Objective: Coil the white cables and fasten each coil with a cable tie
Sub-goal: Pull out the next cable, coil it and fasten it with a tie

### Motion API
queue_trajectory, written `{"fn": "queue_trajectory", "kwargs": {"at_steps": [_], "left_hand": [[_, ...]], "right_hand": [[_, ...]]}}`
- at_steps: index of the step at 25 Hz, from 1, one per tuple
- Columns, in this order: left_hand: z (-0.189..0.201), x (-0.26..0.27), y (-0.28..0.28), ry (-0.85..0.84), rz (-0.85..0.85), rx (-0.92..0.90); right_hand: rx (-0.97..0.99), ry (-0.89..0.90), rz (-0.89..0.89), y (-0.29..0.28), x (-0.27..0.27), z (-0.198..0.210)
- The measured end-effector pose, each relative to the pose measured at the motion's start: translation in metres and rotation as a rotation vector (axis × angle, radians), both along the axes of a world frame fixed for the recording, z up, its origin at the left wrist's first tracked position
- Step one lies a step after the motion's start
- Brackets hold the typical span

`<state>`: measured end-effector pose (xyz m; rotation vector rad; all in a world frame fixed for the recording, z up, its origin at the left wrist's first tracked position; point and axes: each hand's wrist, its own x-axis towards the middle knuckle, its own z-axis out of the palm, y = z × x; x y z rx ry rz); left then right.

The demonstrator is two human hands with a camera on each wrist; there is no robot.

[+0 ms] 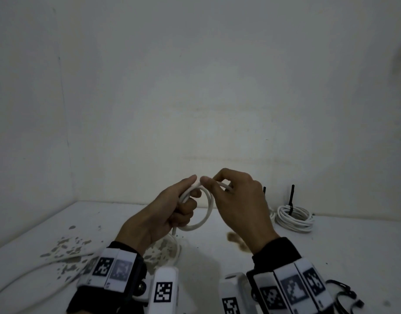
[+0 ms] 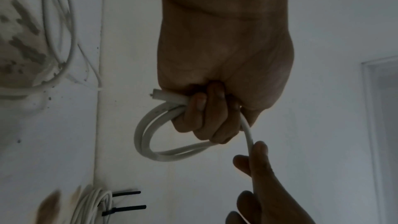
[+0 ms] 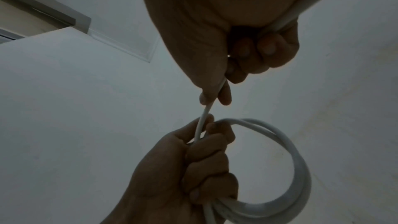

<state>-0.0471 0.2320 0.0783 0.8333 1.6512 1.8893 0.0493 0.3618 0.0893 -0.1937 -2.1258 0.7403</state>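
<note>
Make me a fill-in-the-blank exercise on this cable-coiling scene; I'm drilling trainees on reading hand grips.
1. The small loops of round white plastic cable are gripped in the ____ hand.
2. The right hand pinches the strand between thumb and ____.
3. The finished white cable coil by the wall is fastened with a ____ cable tie.
4. The loops in hand carry ____ tie yet.

Missing words: left; forefinger; black; no
</note>
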Motion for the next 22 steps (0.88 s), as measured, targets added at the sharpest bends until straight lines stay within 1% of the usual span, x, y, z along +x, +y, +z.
{"fn": "queue_trajectory", "kwargs": {"at_steps": [2,5,8,14,17,19,22], "left_hand": [[0.000,0.002,-0.002,0.061,0.015,-0.025],[0.002,0.000,-0.004,0.128,0.036,-0.039],[0.001,-0.001,-0.004,0.133,0.043,-0.070],[0.000,-0.002,-0.002,0.120,0.074,-0.092],[0.001,-0.007,-0.005,0.047,0.125,0.005],[0.002,-0.016,-0.010,-0.032,0.191,0.106],[-0.001,-0.031,-0.018,-0.125,0.298,0.194]], "right_hand": [[-0.007,-0.002,-0.009,0.005,0.001,0.002],[0.002,-0.019,0.051,0.011,0.002,0.005],[-0.038,-0.076,0.140,0.016,0.003,0.006],[-0.040,-0.142,0.239,0.023,0.002,0.007],[-0.033,-0.268,0.239,0.032,0.010,0.011],[-0.089,-0.396,0.215,0.044,0.021,0.014],[-0.047,-0.588,0.148,0.056,0.034,0.015]]}}
